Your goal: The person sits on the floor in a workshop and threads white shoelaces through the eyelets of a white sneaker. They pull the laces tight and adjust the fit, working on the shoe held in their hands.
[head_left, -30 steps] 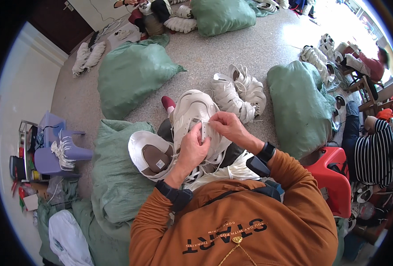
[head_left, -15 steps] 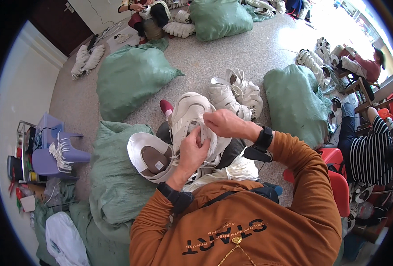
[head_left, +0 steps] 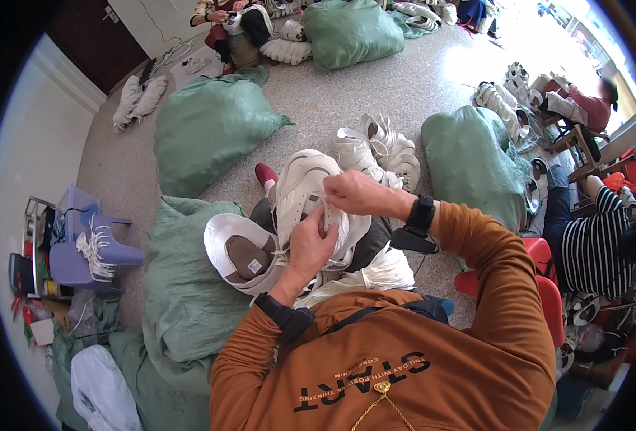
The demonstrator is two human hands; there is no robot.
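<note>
A white shoe upper (head_left: 298, 178) with eyelets along its opening rests over my lap. My left hand (head_left: 309, 243) is closed on the edge of that opening, thumb and fingers around the eyelet strip. Just right of it my right hand (head_left: 357, 192) is held in a pinch against the upper's right side; what its fingertips grip is too small to make out. Another white upper (head_left: 221, 237) with a brown lining lies left of my left hand. A bundle of white laces (head_left: 382, 276) lies on my lap below the hands.
Strung white uppers (head_left: 397, 151) stand on the floor ahead. Large green sacks (head_left: 210, 129) lie left, far and right (head_left: 469, 161). A purple stool (head_left: 92, 251) with laces on it is at left, a red stool (head_left: 548, 294) at right. Other people sit farther off.
My right hand and wrist have risen slightly beside the upper. My left hand keeps its place on the opening. The whole view has shifted a little.
</note>
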